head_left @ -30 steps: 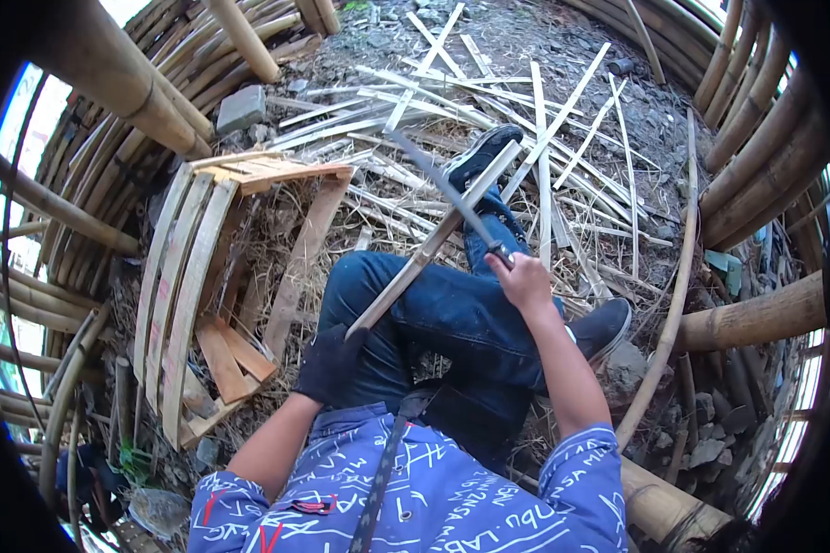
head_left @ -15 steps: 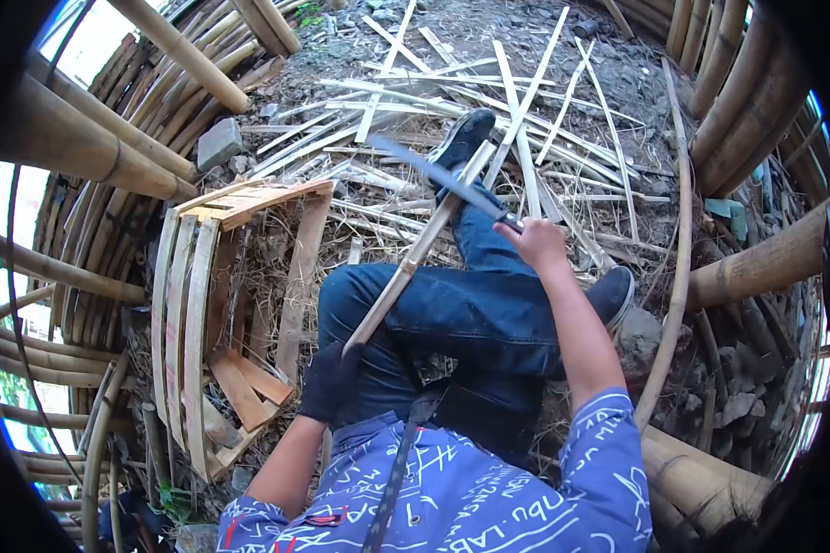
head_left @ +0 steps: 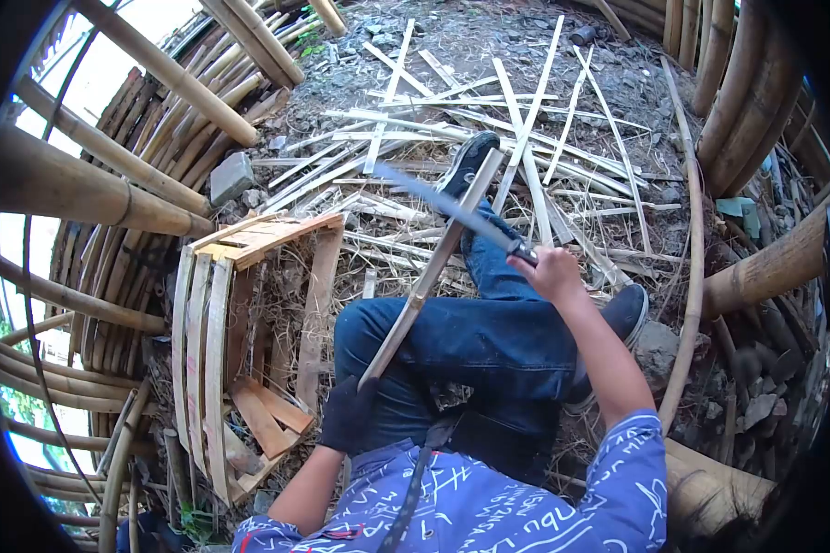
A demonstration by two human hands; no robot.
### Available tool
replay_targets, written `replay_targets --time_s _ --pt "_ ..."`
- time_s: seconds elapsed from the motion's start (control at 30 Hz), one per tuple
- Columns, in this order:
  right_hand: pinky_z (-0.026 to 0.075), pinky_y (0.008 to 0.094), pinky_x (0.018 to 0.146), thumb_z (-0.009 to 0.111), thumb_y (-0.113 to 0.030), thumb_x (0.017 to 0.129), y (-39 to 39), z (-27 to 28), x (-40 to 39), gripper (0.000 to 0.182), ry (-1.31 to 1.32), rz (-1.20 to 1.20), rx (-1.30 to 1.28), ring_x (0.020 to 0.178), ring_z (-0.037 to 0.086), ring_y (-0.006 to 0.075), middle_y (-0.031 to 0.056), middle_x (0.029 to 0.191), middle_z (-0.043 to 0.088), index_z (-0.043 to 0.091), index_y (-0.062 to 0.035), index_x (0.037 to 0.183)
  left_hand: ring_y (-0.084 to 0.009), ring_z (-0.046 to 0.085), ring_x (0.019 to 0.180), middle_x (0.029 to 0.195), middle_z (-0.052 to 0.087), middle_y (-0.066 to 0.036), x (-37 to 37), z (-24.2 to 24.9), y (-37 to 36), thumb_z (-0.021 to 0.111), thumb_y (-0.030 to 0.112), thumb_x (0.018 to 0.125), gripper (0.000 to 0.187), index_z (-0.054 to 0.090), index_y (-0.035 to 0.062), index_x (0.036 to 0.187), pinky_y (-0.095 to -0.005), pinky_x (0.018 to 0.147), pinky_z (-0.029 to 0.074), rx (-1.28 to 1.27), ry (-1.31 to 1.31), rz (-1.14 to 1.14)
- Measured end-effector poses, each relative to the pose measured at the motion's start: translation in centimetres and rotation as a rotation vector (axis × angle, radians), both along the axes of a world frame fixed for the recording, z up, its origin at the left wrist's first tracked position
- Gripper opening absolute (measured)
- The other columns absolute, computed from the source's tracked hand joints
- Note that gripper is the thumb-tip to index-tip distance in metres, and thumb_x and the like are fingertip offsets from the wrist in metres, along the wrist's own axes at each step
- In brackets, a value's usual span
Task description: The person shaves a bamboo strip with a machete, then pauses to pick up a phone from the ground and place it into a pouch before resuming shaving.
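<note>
On stony ground [head_left: 609,101]: scattered wooden strips [head_left: 551,55], slatted crate [head_left: 217,359]. In gloved left grip [head_left: 348,415], closed: near end of stick [head_left: 420,290]. In right grip [head_left: 555,274], closed: knife [head_left: 484,228], angled across stick.

Bamboo poles [head_left: 92,189] line the left and right edges of the stony dirt ground [head_left: 489,39]; bright daylight [head_left: 161,23] shows between those at left.
</note>
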State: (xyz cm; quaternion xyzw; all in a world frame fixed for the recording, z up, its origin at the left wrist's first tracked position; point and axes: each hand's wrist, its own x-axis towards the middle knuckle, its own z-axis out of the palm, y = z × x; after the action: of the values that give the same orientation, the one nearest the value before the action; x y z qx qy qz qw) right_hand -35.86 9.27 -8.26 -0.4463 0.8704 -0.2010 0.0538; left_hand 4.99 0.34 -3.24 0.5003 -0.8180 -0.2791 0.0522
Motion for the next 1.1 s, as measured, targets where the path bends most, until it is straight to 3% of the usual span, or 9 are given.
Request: replay_targets --time_s 0.07,0.17,0.37,0.43,0.7,0.73,0.83,1.0,1.1 --pt "0.055 0.0467 0.064 0.052 -0.076 0.078 0.6 -1.2 -1.1 0.075 0.129 0.104 0.046 0.069 0.069 0.0355 0.02 0.07 0.067 0.066 -0.0021 0.072 -0.0453 0.06 0.077 0.077 0.06 -0.027 -0.6 0.4 -0.3 0.059 0.037 0.091 0.041 0.061 -0.0018 0.079 -0.0484 0.062 0.044 0.044 0.016 0.008" --pt "0.055 0.0453 0.062 0.052 -0.078 0.077 -0.2 -2.4 -2.9 0.077 -0.057 -0.102 0.16 0.067 0.069 0.0355 0.0197 0.07 0.067 0.067 -0.0021 0.073 -0.0458 0.06 0.076 0.075 0.06 -0.027 -0.5 0.4 -0.1 0.059 0.038 0.091 0.042 0.061 -0.0019 0.078 -0.0493 0.062 0.043 0.093 0.027 0.003" --pt "0.055 0.0437 0.06 0.051 -0.079 0.076 0.7 -1.3 -1.9 0.079 0.05 0.02 -0.026 0.066 0.068 0.0345 0.0183 0.068 0.066 0.068 -0.0019 0.07 -0.0449 0.06 0.07 0.071 0.058 -0.027 -0.1 -0.3 -0.2 0.059 0.038 0.091 0.043 0.061 -0.0019 0.075 -0.0486 0.058 0.043 -0.052 -0.017 -0.036" --pt "0.055 0.0438 0.06 0.051 -0.079 0.075 0.4 -2.4 -3.6 0.079 0.068 -0.02 0.173 0.067 0.068 0.0333 0.0176 0.067 0.066 0.068 -0.0023 0.071 -0.0456 0.059 0.071 0.073 0.059 -0.027 -1.5 1.4 -0.4 0.058 0.038 0.091 0.043 0.061 -0.0021 0.076 -0.0487 0.059 0.043 0.098 0.02 -0.007" --pt "0.055 0.0448 0.061 0.048 -0.08 0.077 -0.2 -1.9 -2.2 0.081 0.172 0.087 0.012 0.069 0.069 0.0341 0.0184 0.067 0.066 0.069 -0.0017 0.073 -0.0444 0.061 0.073 0.073 0.06 -0.025 0.4 -0.5 0.3 0.057 0.036 0.093 0.039 0.063 -0.001 0.082 -0.0486 0.06 0.043 -0.022 -0.052 -0.042" --pt "0.055 0.0453 0.062 0.049 -0.078 0.079 -0.6 -1.6 -2.9 0.079 0.08 -0.004 0.153 0.069 0.069 0.0347 0.019 0.067 0.066 0.068 -0.0018 0.073 -0.0449 0.061 0.075 0.074 0.06 -0.026 -0.1 0.4 0.1 0.056 0.036 0.093 0.038 0.063 -0.0006 0.084 -0.0494 0.06 0.044 0.0 -0.06 -0.057" --pt "0.055 0.0459 0.063 0.048 -0.078 0.079 -1.1 -1.8 -2.7 0.078 0.102 -0.127 0.057 0.069 0.069 0.0353 0.0196 0.068 0.066 0.068 -0.0019 0.073 -0.045 0.061 0.076 0.075 0.061 -0.026 0.2 -0.2 0.5 0.057 0.037 0.092 0.038 0.063 0.0 0.084 -0.0503 0.061 0.044 -0.023 -0.032 -0.061" --pt "0.054 0.048 0.066 0.048 -0.078 0.079 0.2 -0.9 -3.2 0.08 0.069 0.064 0.078 0.073 0.068 0.0366 0.0205 0.074 0.067 0.069 -0.0014 0.077 -0.0449 0.061 0.075 0.074 0.061 -0.025 -0.3 -0.1 0.3 0.058 0.038 0.092 0.04 0.064 0.0002 0.081 -0.0501 0.061 0.043 -0.01 0.026 -0.037" --pt "0.054 0.0477 0.068 0.049 -0.078 0.078 -0.5 -2.6 -4.4 0.08 -0.058 -0.167 0.162 0.075 0.068 0.0365 0.021 0.075 0.067 0.069 -0.0008 0.078 -0.045 0.06 0.075 0.074 0.061 -0.025 -0.8 0.4 -0.3 0.058 0.04 0.091 0.042 0.064 -0.0004 0.08 -0.0499 0.061 0.043 0.029 0.002 -0.035"
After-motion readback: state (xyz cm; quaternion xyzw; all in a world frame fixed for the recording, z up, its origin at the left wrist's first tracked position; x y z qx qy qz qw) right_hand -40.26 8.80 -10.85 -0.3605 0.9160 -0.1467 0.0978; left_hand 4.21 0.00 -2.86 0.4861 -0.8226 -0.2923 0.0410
